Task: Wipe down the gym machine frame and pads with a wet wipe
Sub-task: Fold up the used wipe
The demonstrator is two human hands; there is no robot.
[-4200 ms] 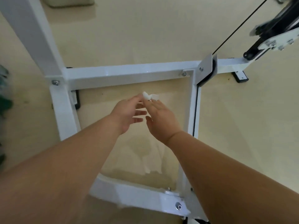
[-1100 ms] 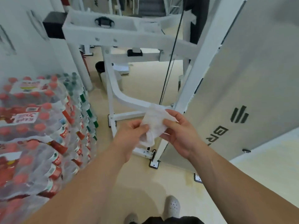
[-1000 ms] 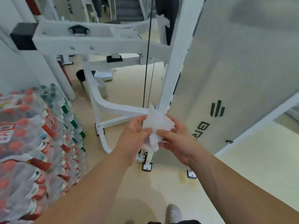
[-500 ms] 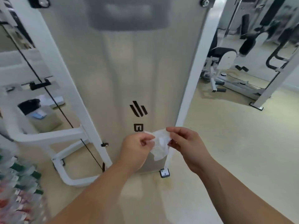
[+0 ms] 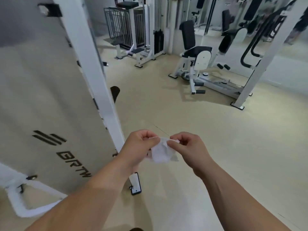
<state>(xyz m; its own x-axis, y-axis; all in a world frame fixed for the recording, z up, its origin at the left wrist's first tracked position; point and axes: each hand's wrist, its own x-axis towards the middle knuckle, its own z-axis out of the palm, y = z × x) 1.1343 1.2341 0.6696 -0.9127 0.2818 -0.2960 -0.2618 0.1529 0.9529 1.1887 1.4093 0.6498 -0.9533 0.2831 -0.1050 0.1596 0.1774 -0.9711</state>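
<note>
Left hand point(image 5: 139, 147) and right hand point(image 5: 189, 148), fingers curled, pinch a crumpled white wet wipe point(image 5: 161, 151) beside the white steel frame point(image 5: 98, 84).

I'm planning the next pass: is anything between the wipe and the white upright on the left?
Nothing visible. The left hand and right hand pinch the wet wipe in open air just right of the white upright.

Soft, even indoor light leaves faint shadows on the floor point(image 5: 191, 189), while motion blur smears the machine panel point(image 5: 41, 97) (wide-angle edges bend).
</note>
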